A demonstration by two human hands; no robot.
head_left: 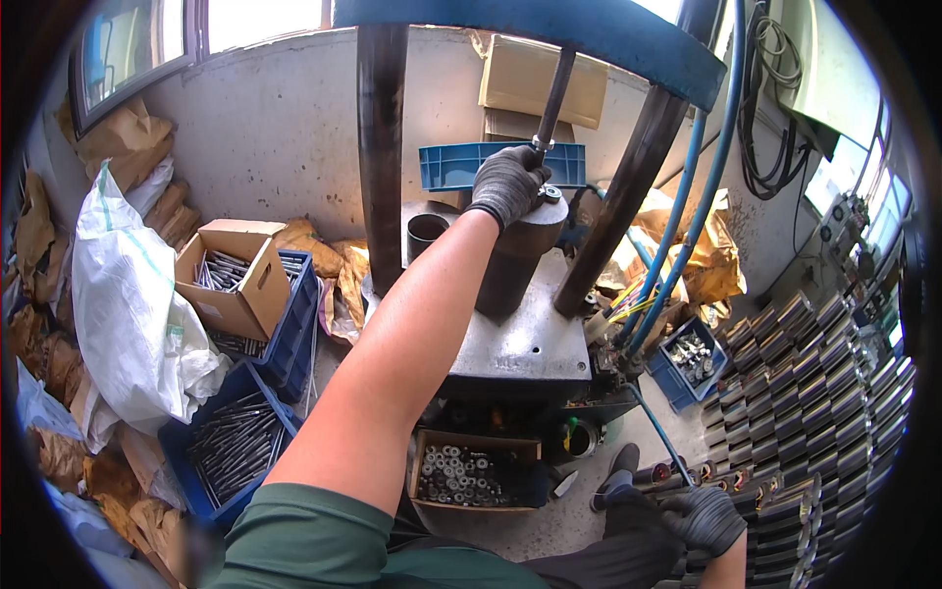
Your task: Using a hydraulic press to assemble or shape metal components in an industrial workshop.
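Observation:
My left hand (510, 185), in a dark grey knit glove, reaches to the press with its fingers curled just below the bright fitting at the tip of the upright metal rod (557, 93). What lies inside those fingers is hidden. Right beneath it stands a thick dark metal cylinder (510, 275) on the press's grey steel bed (520, 350). A small round metal part (551, 194) sits on the cylinder's top, beside my fingers. Low at the right, my right hand (705, 520), gloved alike, is closed at the end of a slim blue lever (655, 429).
Dark columns (381, 147) and blue hoses (692, 226) flank the bed. A blue tray (451, 169) stands behind. At left are a carton (235, 294) and blue crate (182, 442) of metal rods. Below sits a box (427, 501) of small rings; stacked tubes (814, 393) fill the right.

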